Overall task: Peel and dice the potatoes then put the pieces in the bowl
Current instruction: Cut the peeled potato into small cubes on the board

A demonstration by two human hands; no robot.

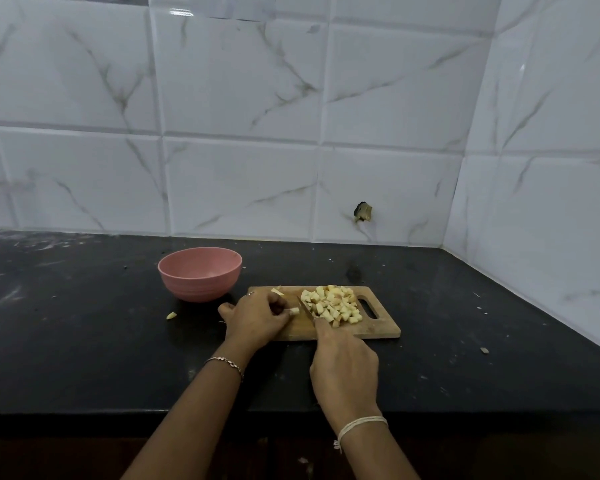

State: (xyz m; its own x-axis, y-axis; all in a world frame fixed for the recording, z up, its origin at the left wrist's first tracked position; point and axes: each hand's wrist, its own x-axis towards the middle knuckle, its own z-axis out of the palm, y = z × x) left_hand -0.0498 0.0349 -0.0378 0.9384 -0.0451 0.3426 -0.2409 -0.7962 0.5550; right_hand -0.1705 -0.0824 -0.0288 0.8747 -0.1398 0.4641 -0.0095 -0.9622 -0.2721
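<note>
From the head camera, a wooden cutting board [378,330] lay on the black counter [84,341] in front of a white marble-patterned tiled wall [239,98], its handle slot turned to the right. A heap of diced potato pieces [333,304] sat on the right half of the board, just beside the slot. The left hand [257,318] rested on the board's left end with its fingers curled, and its fingertips pinched a small pale potato strip [294,310] down against the wood. The right hand [343,368] came in from the near edge of the board with its fingers closed round a knife handle that the hand itself hid, so the exact hold could only be guessed at. The knife blade [305,310] ran slantwise between the pinched strip and the heap, and its tip seemed to touch the board, though it was small and dark. Another loose potato piece [277,291] lay at the far left corner of the board, behind the left hand. A pink bowl [200,273] stood upright on the counter just beyond and to the left of the board, near but apart from the left hand. One stray potato bit [171,315] lay on the counter in front of the bowl. A thin bracelet [226,362] circled the left wrist, and pale thread [361,424] was tied round the right. The wall had a small dark chipped hole [362,212] low in one tile.
</note>
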